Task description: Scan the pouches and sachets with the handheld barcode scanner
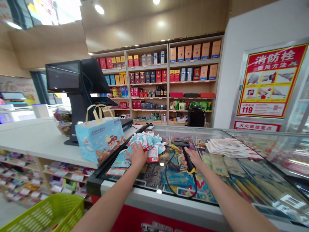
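Observation:
My right hand (193, 158) is wrapped round the handle of a black-and-yellow barcode scanner (185, 149), whose head points left. The scanner's black cable (166, 175) loops down over the glass top. My left hand (138, 155) lies on a heap of small blue, white and red snack packets (152, 143), its fingers apart over them. Whether it pinches one of the packets is hidden. A few flatter blue packets (120, 160) lie to the left of that hand. Beside the heap stands a blue cartoon-printed paper bag (101, 138) with cream handles.
Both hands are above a glass-topped freezer (154, 178) with packaged goods inside. White packets (229, 147) are piled on its right. A checkout monitor (64, 77) stands on the white counter (31, 129). A green basket (48, 212) is at lower left; shelves of boxes (148, 77) line the back.

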The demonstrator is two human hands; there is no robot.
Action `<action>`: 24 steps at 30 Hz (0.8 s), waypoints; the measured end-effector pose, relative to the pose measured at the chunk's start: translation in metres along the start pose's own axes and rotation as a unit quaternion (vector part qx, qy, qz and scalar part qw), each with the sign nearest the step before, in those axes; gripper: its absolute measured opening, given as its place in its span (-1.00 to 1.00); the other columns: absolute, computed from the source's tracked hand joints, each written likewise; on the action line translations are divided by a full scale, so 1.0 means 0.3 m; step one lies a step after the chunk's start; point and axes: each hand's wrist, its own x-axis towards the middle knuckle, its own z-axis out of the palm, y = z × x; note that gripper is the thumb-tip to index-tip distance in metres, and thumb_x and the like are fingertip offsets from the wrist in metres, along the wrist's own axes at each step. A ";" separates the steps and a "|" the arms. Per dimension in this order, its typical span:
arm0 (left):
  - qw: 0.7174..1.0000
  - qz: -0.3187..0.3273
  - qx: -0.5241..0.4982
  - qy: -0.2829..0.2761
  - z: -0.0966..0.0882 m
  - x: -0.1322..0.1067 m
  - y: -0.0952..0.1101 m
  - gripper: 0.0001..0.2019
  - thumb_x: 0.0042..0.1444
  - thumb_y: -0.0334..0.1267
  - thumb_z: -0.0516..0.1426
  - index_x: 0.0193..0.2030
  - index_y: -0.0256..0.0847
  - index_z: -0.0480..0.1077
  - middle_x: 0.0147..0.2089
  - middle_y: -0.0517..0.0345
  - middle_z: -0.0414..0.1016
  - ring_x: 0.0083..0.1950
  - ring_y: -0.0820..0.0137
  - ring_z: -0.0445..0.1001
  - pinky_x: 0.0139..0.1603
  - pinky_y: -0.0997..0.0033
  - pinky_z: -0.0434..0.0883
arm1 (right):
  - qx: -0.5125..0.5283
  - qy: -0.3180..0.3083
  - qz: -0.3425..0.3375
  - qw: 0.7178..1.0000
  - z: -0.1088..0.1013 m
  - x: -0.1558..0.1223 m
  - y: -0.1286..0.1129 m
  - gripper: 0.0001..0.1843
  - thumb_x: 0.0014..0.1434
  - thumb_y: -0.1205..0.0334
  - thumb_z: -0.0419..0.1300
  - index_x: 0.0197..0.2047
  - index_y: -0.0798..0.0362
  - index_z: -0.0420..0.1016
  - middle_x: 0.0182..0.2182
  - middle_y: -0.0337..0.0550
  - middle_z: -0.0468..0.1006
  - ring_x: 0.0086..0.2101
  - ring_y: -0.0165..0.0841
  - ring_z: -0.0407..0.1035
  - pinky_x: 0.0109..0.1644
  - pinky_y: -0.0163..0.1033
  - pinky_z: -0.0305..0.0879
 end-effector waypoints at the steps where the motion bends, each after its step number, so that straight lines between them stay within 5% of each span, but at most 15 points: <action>1: 0.999 0.053 -0.004 -0.002 -0.019 -0.016 0.007 -0.48 0.13 -0.09 -0.01 0.22 -0.23 0.20 0.32 -0.18 0.10 0.32 0.06 0.07 0.24 -0.02 0.05 | -0.005 -0.002 0.000 1.000 -0.006 0.002 0.001 -0.44 0.18 -0.14 0.00 -0.66 0.08 0.31 -0.81 -0.24 0.31 -0.79 -0.46 0.19 -0.68 -0.34 0.21; 4: 0.985 0.157 -0.005 -0.074 -0.059 -0.066 0.012 -0.58 0.10 0.01 0.02 0.00 -0.19 0.39 0.04 -0.09 0.44 0.10 0.15 0.36 0.13 0.19 0.22 | -0.013 -0.005 -0.005 1.000 -0.018 0.009 0.003 -0.43 0.18 -0.16 -0.02 -0.66 0.09 0.30 -0.81 -0.23 0.31 -0.78 -0.46 0.20 -0.69 -0.35 0.20; 7: 0.983 0.136 0.050 -0.111 -0.059 -0.088 -0.007 -0.50 0.08 0.12 0.02 -0.12 -0.31 0.44 -0.13 -0.21 0.49 -0.03 0.09 0.44 -0.02 0.20 0.31 | -0.009 -0.001 -0.023 1.000 -0.018 0.016 0.006 -0.50 0.14 -0.16 0.03 -0.59 0.07 0.29 -0.78 -0.26 0.33 -0.77 -0.46 0.21 -0.70 -0.35 0.22; 11: 0.985 0.128 0.091 -0.066 -0.025 -0.078 -0.009 -0.56 0.14 0.01 0.00 -0.08 -0.34 0.42 -0.08 -0.26 0.45 0.05 0.07 0.38 -0.01 0.20 0.30 | 0.005 -0.004 -0.046 0.999 -0.008 0.024 0.016 -0.58 0.09 -0.16 0.08 -0.48 0.05 0.28 -0.72 -0.30 0.37 -0.77 -0.46 0.21 -0.72 -0.34 0.23; 18: 0.968 0.212 0.062 -0.120 -0.010 -0.171 0.073 -0.59 0.07 0.02 0.07 -0.05 -0.18 0.43 -0.03 -0.15 0.44 0.01 0.08 0.40 -0.03 0.19 0.31 | 0.008 -0.009 -0.058 0.998 0.007 0.014 0.012 -0.64 0.10 -0.11 0.09 -0.44 0.03 0.24 -0.71 -0.35 0.36 -0.77 -0.47 0.21 -0.73 -0.35 0.23; 24: 0.980 0.096 -0.007 -0.177 -0.018 -0.119 0.111 -0.35 -0.23 -0.10 0.30 0.04 -0.32 0.31 -0.01 -0.26 0.45 0.02 0.09 0.44 -0.06 0.31 0.34 | 0.014 -0.007 -0.051 0.999 0.004 0.012 0.011 -0.66 0.11 -0.10 0.09 -0.37 0.03 0.26 -0.71 -0.35 0.36 -0.78 -0.46 0.20 -0.74 -0.34 0.22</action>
